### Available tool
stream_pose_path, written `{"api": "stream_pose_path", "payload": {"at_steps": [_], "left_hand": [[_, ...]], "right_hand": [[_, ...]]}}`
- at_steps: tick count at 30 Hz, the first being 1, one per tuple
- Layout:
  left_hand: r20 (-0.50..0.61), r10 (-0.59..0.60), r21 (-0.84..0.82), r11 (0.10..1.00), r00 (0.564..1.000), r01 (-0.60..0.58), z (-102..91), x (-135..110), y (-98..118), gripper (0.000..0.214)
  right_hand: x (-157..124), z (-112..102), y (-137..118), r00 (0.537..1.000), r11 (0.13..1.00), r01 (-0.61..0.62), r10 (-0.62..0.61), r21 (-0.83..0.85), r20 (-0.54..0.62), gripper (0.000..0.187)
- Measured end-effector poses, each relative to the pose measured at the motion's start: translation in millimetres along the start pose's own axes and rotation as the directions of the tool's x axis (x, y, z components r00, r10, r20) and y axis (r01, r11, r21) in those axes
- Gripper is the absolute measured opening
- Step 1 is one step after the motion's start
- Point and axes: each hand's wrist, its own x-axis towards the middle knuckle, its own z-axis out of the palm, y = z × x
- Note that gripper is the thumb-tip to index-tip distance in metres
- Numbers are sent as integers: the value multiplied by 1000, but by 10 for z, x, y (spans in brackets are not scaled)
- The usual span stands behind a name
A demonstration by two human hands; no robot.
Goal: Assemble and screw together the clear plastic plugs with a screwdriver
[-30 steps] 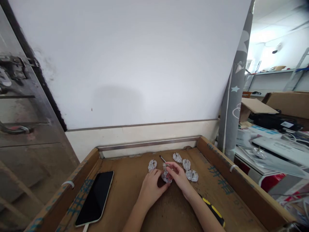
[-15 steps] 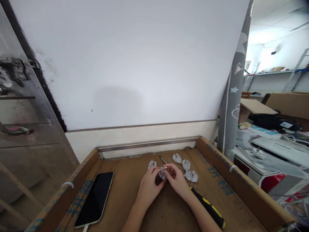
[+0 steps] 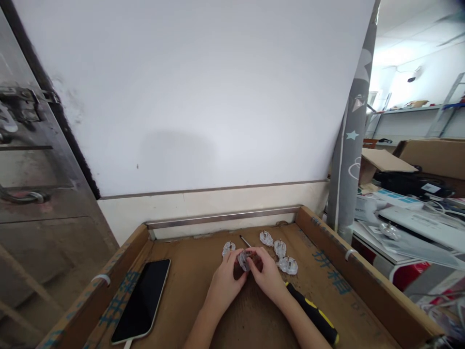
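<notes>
At the bottom centre of the frame, the bare left hand (image 3: 224,277) and the bare right hand (image 3: 268,274) meet above a worktop covered in brown cardboard (image 3: 189,291). Both are drawn in narrow around one small clear plastic piece (image 3: 243,261), thumbs and fingertips holding it from either side. It is rounded, see-through and glossy, with pale ridges; the fingers cover much of it, and whether it bears metal pins cannot be told.

Four transparent plastic plugs with metal pins lie loose on the worktop. One plug (image 3: 228,248) is just beyond the left hand; three form a slanting row right of the right hand: an upper plug (image 3: 266,238), a middle plug (image 3: 280,248) and a wider-looking lower plug (image 3: 289,265).

One black handle with yellow stripes (image 3: 314,314) lies at the lower right, beside the right forearm. One thin metal shaft (image 3: 246,241) shows beyond the fingers, in line with that handle; the stretch between is hidden.

One dark-screened smartphone with a pale rim (image 3: 143,300) lies at the lower left, one white cable (image 3: 128,343) at its near end. At the right of the frame, one further clear plug (image 3: 389,230) rests among clutter, past a grey patterned curtain (image 3: 347,160).
</notes>
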Motion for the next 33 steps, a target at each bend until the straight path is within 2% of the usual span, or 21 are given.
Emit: {"api": "stream_pose_path", "payload": {"at_steps": [7,20,33], "left_hand": [[-25,64,-61,996,998,-65,23,4,-11,50],[-71,42,-98,994,997,-49,76,30,-48,48],[-69,65,-110,991,995,-72,129,43,-147,53]], "right_hand": [[4,11,29,1000,999,-9,10,-45,27,27],[8,6,27,998,999,-38,40,-29,57,28],[9,17,55,999,999,-38,39,-31,24,27]]}}
